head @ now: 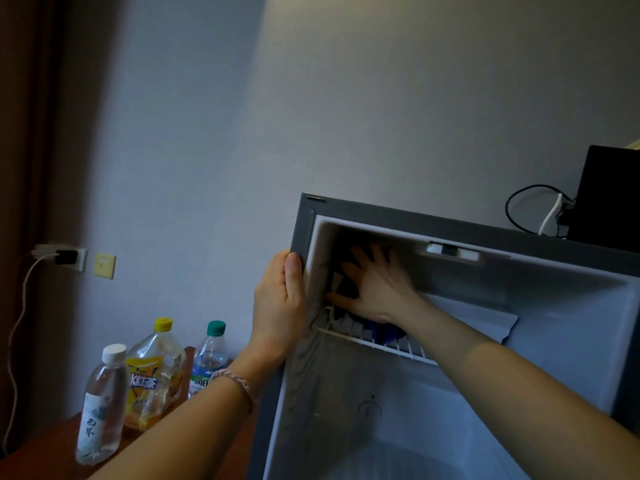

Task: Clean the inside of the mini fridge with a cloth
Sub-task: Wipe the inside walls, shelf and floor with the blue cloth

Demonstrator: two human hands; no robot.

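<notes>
The grey mini fridge (450, 220) stands open with its white inside facing me. My left hand (278, 301) grips the fridge's left front edge, thumb on the frame. My right hand (375, 289) is deep in the upper compartment, fingers spread flat and pressing a dark cloth (346, 287) against the left inner wall. Most of the cloth is hidden behind the hand. A white wire shelf (374, 341) runs just under that hand, and something blue (384, 332) shows below the palm.
Three bottles stand on a brown table (45, 448) to the left: a clear one with a white cap (102, 405), a yellow tea bottle (154, 375) and a green-capped water bottle (207, 358). A wall socket with charger (64, 257) is at left. A black box with cables (609, 195) sits on the fridge.
</notes>
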